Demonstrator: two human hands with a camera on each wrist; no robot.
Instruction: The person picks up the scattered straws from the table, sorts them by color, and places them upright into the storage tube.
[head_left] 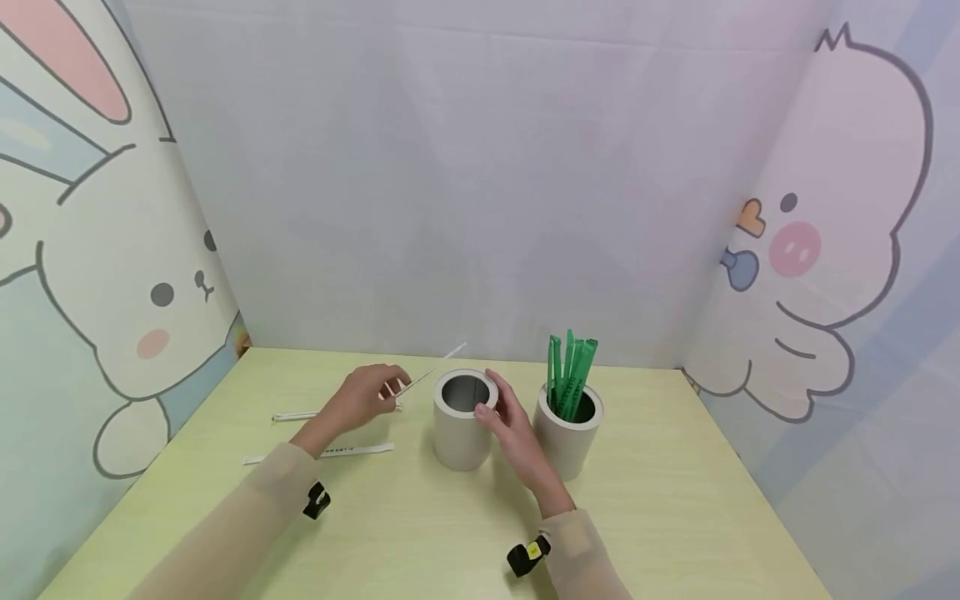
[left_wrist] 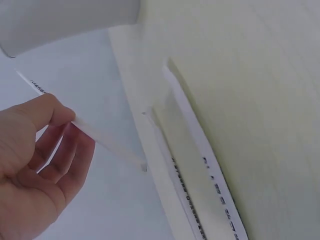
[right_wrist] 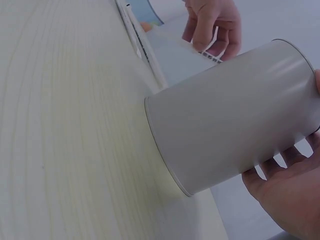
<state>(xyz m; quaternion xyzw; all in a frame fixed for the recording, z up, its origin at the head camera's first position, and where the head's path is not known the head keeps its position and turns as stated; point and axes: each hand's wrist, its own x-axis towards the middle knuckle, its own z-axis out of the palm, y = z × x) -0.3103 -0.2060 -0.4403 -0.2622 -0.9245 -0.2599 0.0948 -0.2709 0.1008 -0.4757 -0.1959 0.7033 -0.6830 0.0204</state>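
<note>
My left hand (head_left: 365, 396) pinches a thin white paper-wrapped straw (head_left: 435, 367) between thumb and fingertips, tilted up toward the left canister's rim. Dark print shows on the wrapper (left_wrist: 107, 140) in the left wrist view. That canister (head_left: 459, 442), light grey and round, stands upright with its top uncovered. Around its right side and rim curl the thumb and fingers of my right hand (head_left: 517, 429). Below my left hand, two more white wrapped straws lie on the table, a nearer straw (head_left: 360, 451) and a farther straw (head_left: 295, 416), partly hidden by the hand and arm.
A second grey canister (head_left: 566, 446) stands just right of my right hand, with several green wrapped straws (head_left: 573, 375) upright in it. The pale yellow table (head_left: 660, 500) ends at a light cloth wall (head_left: 465, 192), and cartoon-printed cloths hang on both sides.
</note>
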